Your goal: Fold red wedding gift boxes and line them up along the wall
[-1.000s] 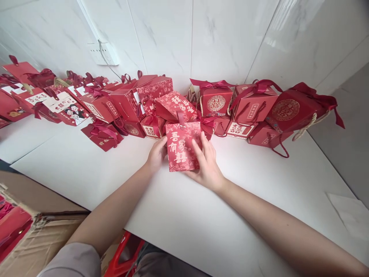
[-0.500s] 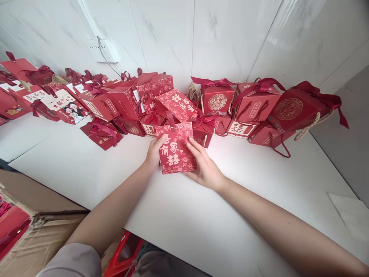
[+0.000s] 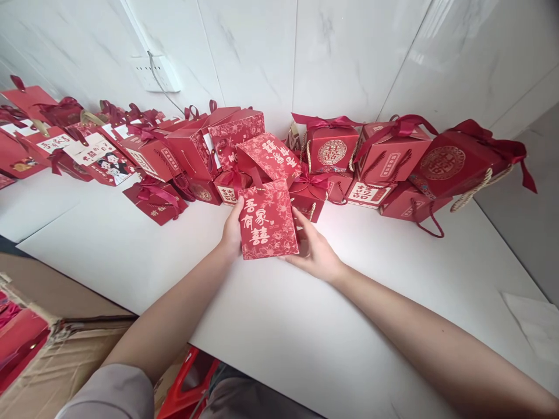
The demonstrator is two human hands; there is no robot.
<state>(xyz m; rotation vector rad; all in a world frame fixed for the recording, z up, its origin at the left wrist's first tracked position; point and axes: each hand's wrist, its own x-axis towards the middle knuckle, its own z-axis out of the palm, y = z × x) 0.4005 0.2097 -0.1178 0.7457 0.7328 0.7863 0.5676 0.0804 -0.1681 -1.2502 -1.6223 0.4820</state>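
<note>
Both hands grip a floral red box: the left hand [image 3: 231, 230] and the right hand [image 3: 318, 250] clasp the floral red box [image 3: 268, 221] from opposite sides. Beneath it spreads a white table [image 3: 262, 331]; whether its lower edge touches the surface, I cannot tell. Well behind the box rises a marbled wall [image 3: 349, 58], with a socket panel [image 3: 155, 74] to the box's left.

The left thumb lies along the box's left edge, that hand's fingers mostly hidden behind. The right hand curves round the box's right side in a looser arch, one digit near the lower corner.

Just behind the box, partly covered by it, leans a tilted box [image 3: 275, 154] with similar lettering. Left of it sits a bow-tied box [image 3: 155, 201]; behind and right, an emblem box [image 3: 332, 152]. Nearer the wearer and left of it are a cardboard carton [image 3: 82, 355] and a red plastic frame [image 3: 186, 384].
</note>
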